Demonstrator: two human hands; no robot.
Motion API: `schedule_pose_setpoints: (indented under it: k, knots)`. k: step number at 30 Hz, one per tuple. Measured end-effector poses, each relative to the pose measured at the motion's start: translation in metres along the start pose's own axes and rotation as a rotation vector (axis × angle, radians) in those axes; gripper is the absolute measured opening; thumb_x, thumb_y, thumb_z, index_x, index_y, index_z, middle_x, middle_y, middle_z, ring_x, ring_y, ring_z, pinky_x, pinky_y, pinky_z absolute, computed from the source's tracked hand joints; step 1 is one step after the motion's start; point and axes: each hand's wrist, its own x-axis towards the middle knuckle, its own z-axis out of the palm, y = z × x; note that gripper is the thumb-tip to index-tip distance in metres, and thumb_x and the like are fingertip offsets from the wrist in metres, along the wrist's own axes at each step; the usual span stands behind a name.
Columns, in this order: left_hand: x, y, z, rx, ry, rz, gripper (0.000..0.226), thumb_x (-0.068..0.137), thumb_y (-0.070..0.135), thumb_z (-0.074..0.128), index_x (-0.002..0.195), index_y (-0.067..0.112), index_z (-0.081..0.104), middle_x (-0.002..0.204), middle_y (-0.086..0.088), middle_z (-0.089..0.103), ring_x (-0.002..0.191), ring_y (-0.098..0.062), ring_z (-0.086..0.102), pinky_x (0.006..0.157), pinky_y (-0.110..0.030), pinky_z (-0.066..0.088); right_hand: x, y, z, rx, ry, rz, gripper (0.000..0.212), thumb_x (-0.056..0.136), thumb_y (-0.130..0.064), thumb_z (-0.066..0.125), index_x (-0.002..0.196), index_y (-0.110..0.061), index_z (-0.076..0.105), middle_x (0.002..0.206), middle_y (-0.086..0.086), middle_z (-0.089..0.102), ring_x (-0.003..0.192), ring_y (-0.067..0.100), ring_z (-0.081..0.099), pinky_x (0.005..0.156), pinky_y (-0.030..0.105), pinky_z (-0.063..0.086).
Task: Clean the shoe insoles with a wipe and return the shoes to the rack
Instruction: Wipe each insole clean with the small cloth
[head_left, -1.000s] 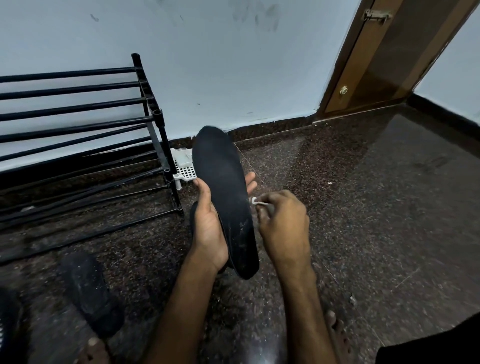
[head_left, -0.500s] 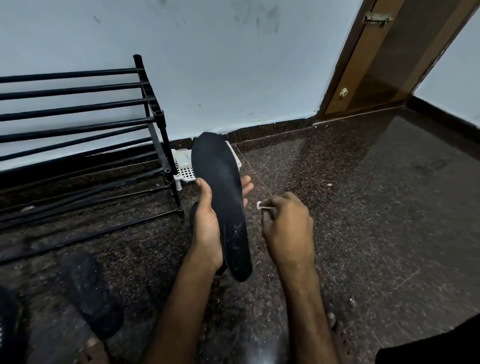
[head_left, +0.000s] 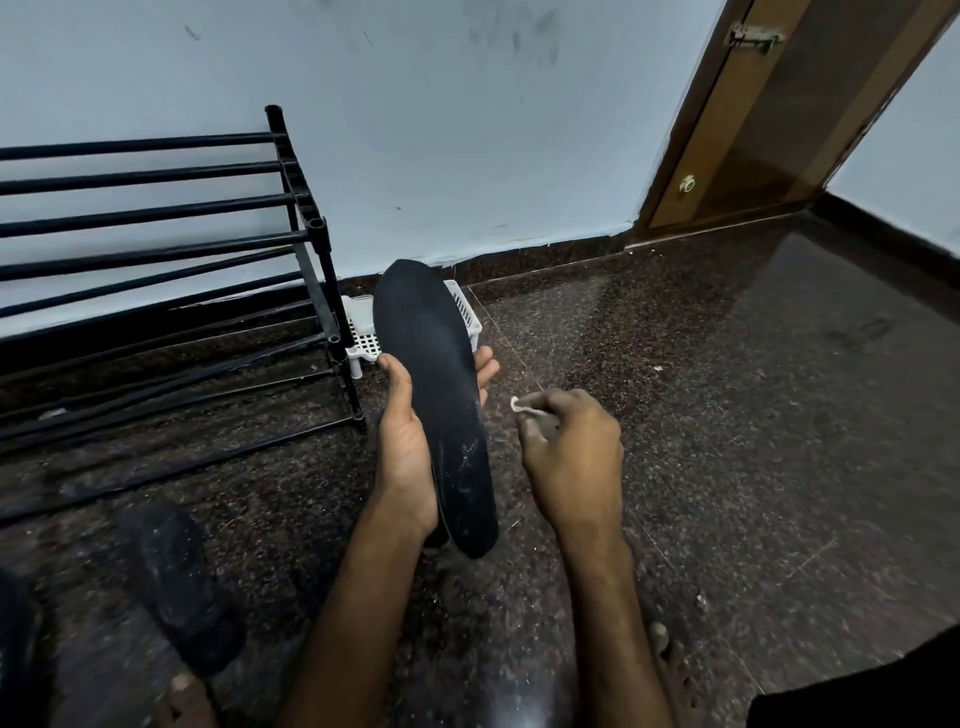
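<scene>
Insole (head_left: 436, 415) held up off the floor, mid-frame! Sweeping from your left: black rack (head_left: 156, 244) against the wall, a blurred dark shoe (head_left: 182, 587) on the floor in front of it, then your left hand (head_left: 408, 457) gripping the insole's edge, toe end pointing away. Just beside it, not touching, your right hand (head_left: 571, 457) pinches a small white wipe (head_left: 518, 405).

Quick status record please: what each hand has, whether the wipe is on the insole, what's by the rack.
left hand: grips the black insole at mid-length, toe end up
right hand: pinches a small white wipe
contact: wipe apart from insole, to its right
insole surface: pale marks near the heel end
shoe rack: black, at left against the wall
by the rack: white basket behind the insole; dark footwear, blurred, on the floor
</scene>
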Motion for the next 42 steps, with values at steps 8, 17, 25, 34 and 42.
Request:
schedule_pose_setpoints:
  k: [8,17,25,34,42]
  knots:
    - [0.000,0.001,-0.005,-0.011,-0.036,-0.089,0.090,0.093,0.074,0.017,0.136,0.003,0.054,0.132,-0.013,0.063,0.131,-0.024,0.054,0.079,-0.030,0.058,-0.004,0.005,0.012,0.535,-0.294,0.201,0.008,0.085,-0.022,0.076,0.088,-0.014,0.077,0.078,0.000,0.077,0.076,0.019,0.074,0.072,0.042,0.060]
    - [-0.005,-0.006,0.001,-0.061,-0.152,-0.151,0.086,0.092,0.071,0.027,0.146,0.006,0.044,0.144,-0.018,0.052,0.138,-0.029,0.046,0.112,-0.049,0.038,0.001,0.005,0.018,0.780,-0.158,0.320,0.007,0.083,-0.016,0.078,0.082,-0.009,0.076,0.076,0.010,0.076,0.069,0.020,0.070,0.069,0.042,0.057]
    - [-0.004,-0.006,0.000,-0.043,-0.090,-0.193,0.089,0.092,0.073,0.032,0.139,0.000,0.051,0.143,-0.019,0.053,0.135,-0.029,0.049,0.116,-0.047,0.034,-0.002,-0.011,-0.002,0.248,0.056,-0.058,0.015,0.089,-0.020,0.072,0.103,-0.017,0.076,0.098,-0.009,0.069,0.089,0.003,0.064,0.084,0.021,0.052]
    - [-0.002,-0.005,-0.002,-0.051,-0.067,-0.128,0.094,0.089,0.077,0.022,0.143,0.004,0.048,0.144,-0.015,0.053,0.136,-0.026,0.048,0.113,-0.044,0.037,-0.004,-0.016,-0.007,0.183,-0.324,-0.307,0.011,0.084,-0.007,0.074,0.094,-0.011,0.078,0.097,-0.002,0.067,0.088,0.004,0.062,0.078,0.010,0.046]
    - [-0.003,-0.007,0.002,0.030,-0.089,-0.114,0.094,0.091,0.076,0.015,0.142,0.005,0.049,0.141,-0.010,0.058,0.134,-0.017,0.051,0.107,-0.034,0.042,-0.006,-0.028,-0.003,0.168,-0.215,-0.248,0.011,0.084,-0.009,0.072,0.093,-0.010,0.077,0.097,-0.001,0.069,0.086,0.012,0.067,0.083,0.028,0.055]
